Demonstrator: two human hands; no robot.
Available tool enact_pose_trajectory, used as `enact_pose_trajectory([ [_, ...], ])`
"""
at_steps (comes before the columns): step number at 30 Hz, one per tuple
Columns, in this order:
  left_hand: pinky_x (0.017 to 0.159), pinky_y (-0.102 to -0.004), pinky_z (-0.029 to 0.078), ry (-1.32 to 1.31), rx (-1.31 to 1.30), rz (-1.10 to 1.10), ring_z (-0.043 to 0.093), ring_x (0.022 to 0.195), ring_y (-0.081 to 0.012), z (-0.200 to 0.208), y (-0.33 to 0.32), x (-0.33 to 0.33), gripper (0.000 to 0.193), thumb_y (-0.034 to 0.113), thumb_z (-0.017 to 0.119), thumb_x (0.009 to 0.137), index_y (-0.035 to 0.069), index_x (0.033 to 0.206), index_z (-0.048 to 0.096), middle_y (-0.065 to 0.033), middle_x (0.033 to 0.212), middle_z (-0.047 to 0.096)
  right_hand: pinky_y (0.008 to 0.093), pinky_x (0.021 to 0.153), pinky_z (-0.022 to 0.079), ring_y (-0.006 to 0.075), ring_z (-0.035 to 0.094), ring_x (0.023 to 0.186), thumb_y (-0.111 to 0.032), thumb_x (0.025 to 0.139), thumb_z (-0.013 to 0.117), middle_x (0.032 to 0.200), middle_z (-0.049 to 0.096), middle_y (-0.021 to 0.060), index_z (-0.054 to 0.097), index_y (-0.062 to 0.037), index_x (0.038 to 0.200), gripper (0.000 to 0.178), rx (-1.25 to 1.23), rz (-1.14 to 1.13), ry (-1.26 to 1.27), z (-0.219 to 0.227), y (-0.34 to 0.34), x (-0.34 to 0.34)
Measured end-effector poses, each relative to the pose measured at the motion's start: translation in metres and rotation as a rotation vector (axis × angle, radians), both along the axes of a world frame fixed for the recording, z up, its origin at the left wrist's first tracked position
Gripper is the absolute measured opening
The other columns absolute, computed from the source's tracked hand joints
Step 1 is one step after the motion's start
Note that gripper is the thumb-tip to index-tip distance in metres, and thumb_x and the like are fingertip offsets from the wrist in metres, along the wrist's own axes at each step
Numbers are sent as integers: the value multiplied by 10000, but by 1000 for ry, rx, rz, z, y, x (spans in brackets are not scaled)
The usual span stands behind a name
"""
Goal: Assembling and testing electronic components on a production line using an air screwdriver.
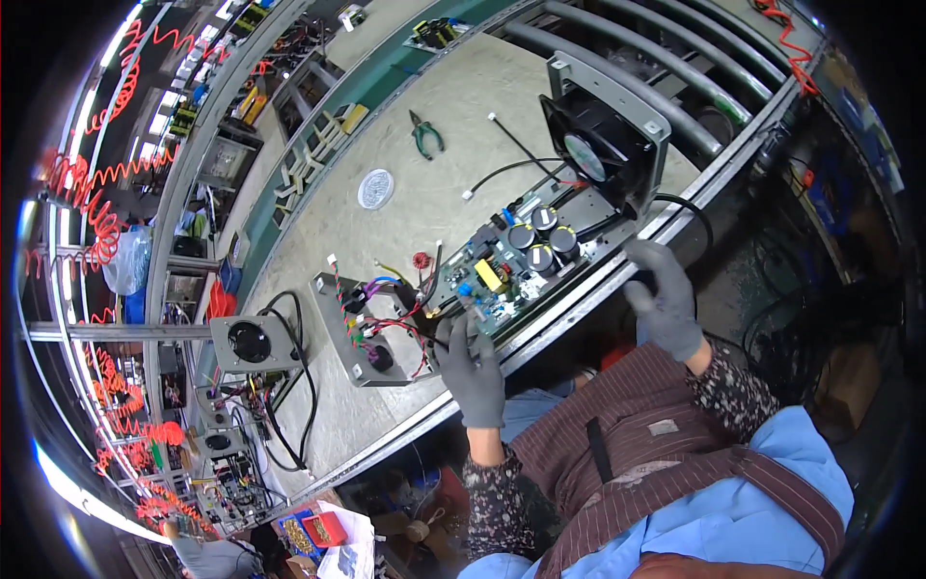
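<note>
My left hand [471, 381], in a grey glove, rests at the near corner of a circuit board [511, 253], its fingers apart beside a metal end panel [386, 372] with wires and sockets. Whether the fingertips press on a wire is hard to see. My right hand [667, 304], gloved too, hovers off the bench's near edge with thumb and fingers apart, holding nothing. Large round capacitors [543, 236] and a yellow transformer [492, 276] stand on the board. At its far right end an upright metal panel carries a black fan [586, 154]. Loose black leads [521, 145] stick up nearby.
Green-handled pliers [425, 137] and a round white dish [375, 189] of small parts lie on the bench. Another fan unit [253, 343] with a black cable sits to the left. Metal rollers [646, 68] run at the far right. Red coiled hoses [101, 217] hang at left.
</note>
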State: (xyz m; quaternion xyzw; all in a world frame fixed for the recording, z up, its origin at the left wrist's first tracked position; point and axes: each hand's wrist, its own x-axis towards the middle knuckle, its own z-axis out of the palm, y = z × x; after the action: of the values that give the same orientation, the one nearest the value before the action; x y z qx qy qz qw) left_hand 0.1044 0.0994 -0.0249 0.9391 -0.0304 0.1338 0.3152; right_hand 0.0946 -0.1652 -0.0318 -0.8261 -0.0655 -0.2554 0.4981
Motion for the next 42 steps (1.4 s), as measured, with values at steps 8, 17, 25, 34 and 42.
enact_pose_trajectory([
  [8,944,-418,352,-50,-34,121,428,1145,-388,-11,-7,-17,560,67,656,707,24,1230,462,-249,1217,451,353,741,426,265,541,825,-169,746,635,890,552,103,528,-41,1042,340,-151,-271,111,-19,-41,-1],
  [17,812,-419,447,-135,91,157,528,1017,-387,-26,-1,-16,493,45,642,701,88,1175,514,-211,1140,537,396,769,408,275,521,863,-335,627,719,880,551,100,612,-83,930,409,-738,-143,434,16,-44,70],
  [25,774,-410,465,-127,182,137,558,966,-366,-22,12,10,498,112,665,693,111,1172,530,-186,1136,549,396,716,413,313,523,803,-262,532,768,848,547,131,610,-52,700,312,-588,-113,213,9,-41,98],
  [34,835,-417,434,119,218,-108,537,980,-402,16,10,14,485,202,676,695,75,1151,571,-244,1079,542,392,793,434,304,547,910,-289,635,716,914,569,133,622,-48,875,353,-664,-40,358,4,-39,123],
  [42,628,-327,452,249,-48,-301,610,689,-257,117,-43,54,225,198,599,798,10,915,637,-170,772,611,278,840,431,154,574,914,-76,814,560,995,632,75,606,-38,1060,253,242,-560,49,-32,-139,62],
])
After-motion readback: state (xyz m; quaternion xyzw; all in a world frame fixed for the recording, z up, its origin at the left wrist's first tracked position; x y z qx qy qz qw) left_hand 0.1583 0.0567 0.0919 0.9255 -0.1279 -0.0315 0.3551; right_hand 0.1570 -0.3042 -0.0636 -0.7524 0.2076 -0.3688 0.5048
